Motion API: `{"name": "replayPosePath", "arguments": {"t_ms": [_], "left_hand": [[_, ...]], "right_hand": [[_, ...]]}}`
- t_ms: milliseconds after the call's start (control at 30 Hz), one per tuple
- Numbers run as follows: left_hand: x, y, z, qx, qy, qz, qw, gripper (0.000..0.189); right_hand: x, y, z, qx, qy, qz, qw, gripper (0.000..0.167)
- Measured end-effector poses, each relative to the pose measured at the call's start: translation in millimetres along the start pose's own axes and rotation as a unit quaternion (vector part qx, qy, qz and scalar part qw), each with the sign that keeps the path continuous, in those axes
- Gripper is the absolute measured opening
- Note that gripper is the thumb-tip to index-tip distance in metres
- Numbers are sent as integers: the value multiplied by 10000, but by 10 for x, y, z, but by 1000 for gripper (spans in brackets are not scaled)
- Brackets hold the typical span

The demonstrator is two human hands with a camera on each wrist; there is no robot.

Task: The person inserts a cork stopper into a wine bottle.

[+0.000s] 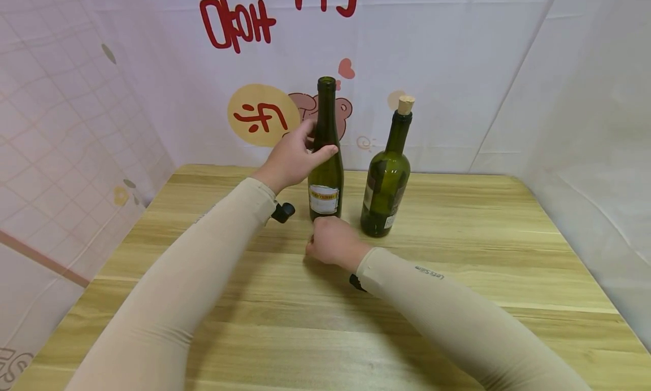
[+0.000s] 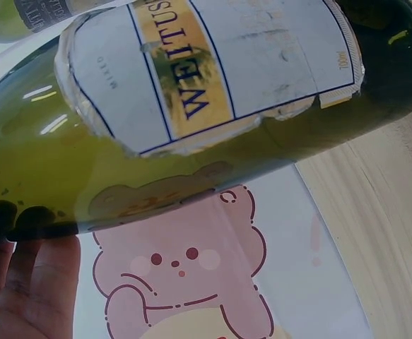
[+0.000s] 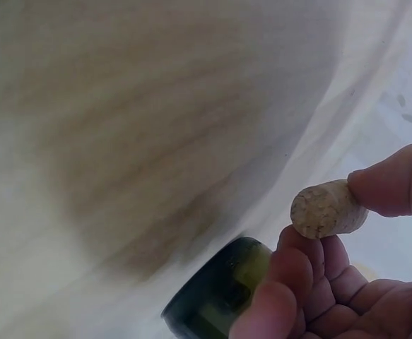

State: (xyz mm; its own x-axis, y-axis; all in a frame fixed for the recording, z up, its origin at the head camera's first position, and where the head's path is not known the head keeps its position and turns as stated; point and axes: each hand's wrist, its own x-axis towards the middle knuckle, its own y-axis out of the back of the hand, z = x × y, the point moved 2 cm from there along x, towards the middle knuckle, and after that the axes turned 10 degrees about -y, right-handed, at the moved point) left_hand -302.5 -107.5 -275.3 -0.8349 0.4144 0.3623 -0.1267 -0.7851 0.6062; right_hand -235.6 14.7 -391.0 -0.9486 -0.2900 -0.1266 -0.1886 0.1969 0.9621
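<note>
A tall green glass wine bottle point(image 1: 329, 172) with an uncorked mouth stands upright on the wooden table. My left hand point(image 1: 292, 158) holds it around the shoulder, thumb across the near side and fingers behind. Its white and gold label point(image 2: 191, 74) fills much of the left wrist view. Low in front of this bottle is my right hand point(image 1: 335, 241), pinching a cork point(image 3: 327, 209) between thumb and fingers. The cork is hidden by the hand in the head view. To the right stands a second green wine bottle point(image 1: 389, 179) with a cork point(image 1: 406, 105) in its neck.
The light wooden table point(image 1: 447, 312) reaches back to a white cloth backdrop point(image 1: 437, 52) printed with red writing and cartoon figures. Another cloth wall point(image 1: 56, 108) with a grid print rises on the left.
</note>
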Motion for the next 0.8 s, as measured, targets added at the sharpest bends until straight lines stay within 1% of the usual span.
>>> {"name": "replayPosePath", "arguments": {"t_ms": [167, 367, 533, 667, 800], "left_hand": [[6, -5, -9, 7, 20, -7, 10000, 53], [9, -6, -19, 39, 36, -5, 10000, 53], [9, -4, -18, 49, 45, -4, 10000, 53], [8, -4, -19, 23, 41, -9, 10000, 52], [5, -5, -20, -3, 20, -5, 10000, 53]], "right_hand": [[-16, 28, 19, 27, -97, -55, 9999, 25], [-34, 66, 22, 40, -222, -84, 9997, 26], [-51, 112, 27, 130, -247, -76, 9996, 24], [-63, 154, 53, 304, -230, -87, 9992, 24], [-87, 210, 79, 607, -170, -49, 9980, 31]]}}
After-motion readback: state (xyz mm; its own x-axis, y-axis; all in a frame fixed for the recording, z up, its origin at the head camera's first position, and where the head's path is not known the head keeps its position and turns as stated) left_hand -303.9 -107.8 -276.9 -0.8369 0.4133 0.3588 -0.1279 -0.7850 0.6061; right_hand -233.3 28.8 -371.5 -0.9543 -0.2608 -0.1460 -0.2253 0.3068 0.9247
